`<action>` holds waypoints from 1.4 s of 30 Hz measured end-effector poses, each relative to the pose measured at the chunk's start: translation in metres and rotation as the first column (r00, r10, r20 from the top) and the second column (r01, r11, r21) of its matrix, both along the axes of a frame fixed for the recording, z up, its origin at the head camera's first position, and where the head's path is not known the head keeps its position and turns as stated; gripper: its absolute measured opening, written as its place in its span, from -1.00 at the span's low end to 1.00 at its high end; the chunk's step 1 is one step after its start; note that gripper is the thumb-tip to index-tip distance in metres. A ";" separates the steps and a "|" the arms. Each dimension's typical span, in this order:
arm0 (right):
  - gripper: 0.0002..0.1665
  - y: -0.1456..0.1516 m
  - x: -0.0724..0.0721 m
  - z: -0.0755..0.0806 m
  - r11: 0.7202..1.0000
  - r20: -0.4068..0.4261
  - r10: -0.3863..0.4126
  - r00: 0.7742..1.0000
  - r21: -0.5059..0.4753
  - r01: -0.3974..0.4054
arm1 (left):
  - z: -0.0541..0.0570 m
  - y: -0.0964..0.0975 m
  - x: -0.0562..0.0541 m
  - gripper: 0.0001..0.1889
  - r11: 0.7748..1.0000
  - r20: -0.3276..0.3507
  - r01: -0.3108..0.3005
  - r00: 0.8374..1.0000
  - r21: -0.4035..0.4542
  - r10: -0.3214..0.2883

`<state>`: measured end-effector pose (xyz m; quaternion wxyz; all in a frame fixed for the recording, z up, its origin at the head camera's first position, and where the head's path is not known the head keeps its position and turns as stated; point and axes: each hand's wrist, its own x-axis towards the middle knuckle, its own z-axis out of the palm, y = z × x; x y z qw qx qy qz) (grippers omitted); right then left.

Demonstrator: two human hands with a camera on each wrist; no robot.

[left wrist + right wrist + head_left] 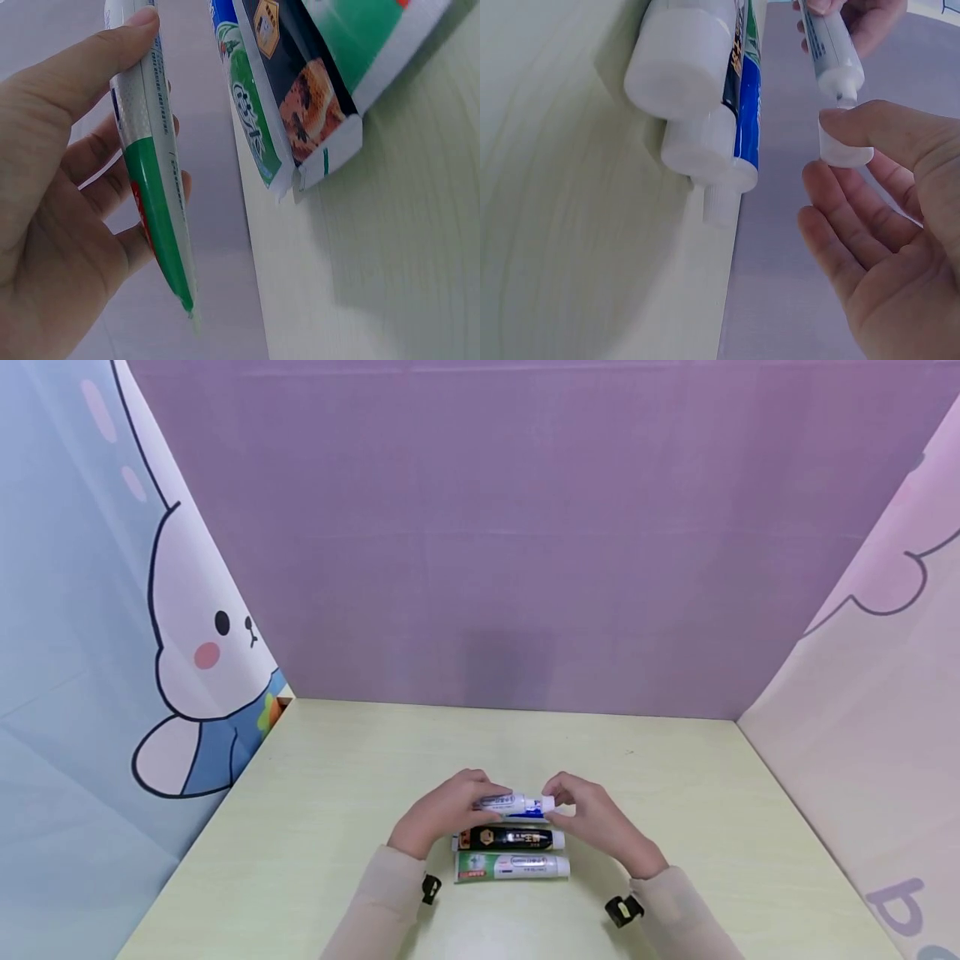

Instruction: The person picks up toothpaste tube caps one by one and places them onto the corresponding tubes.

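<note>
My left hand (450, 810) grips a slim white-and-green toothpaste tube (154, 157) between thumb and fingers, raised above the table. With thumb and fingers, my right hand (592, 817) pinches a white cap (845, 146) at the tube's nozzle (846, 99). A little of the nozzle shows above the cap; whether the two still touch I cannot tell. Below the held tube lies a blue-and-green toothpaste tube (748, 124), partly covered in the head view. Nearer the person are a black tube (510, 838) and a thicker green-and-white tube (512, 867), side by side with their caps pointing right.
The pale wooden table (337, 760) carries the row of tubes near its front middle. A purple cloth wall (510, 543) rises at the back, with printed cloth panels on the left (75, 677) and right (877, 735).
</note>
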<state>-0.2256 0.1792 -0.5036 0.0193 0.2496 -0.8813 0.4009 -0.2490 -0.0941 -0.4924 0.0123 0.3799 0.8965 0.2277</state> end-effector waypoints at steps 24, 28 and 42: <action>-0.74 -0.007 0.003 -0.003 0.994 0.008 0.057 0.998 -0.092 -0.056 | 0.005 0.007 0.004 -0.55 1.000 0.013 -0.003 1.000 0.004 0.003; -0.73 -0.007 0.005 -0.003 0.992 0.019 0.064 0.998 -0.110 -0.061 | 0.006 0.007 0.004 -0.55 1.000 -0.001 -0.001 1.000 0.004 0.001; -0.56 -0.013 0.005 -0.002 0.999 0.117 -0.026 0.993 -0.042 0.031 | 0.010 0.008 0.007 -0.54 1.000 -0.029 0.009 1.000 -0.021 -0.010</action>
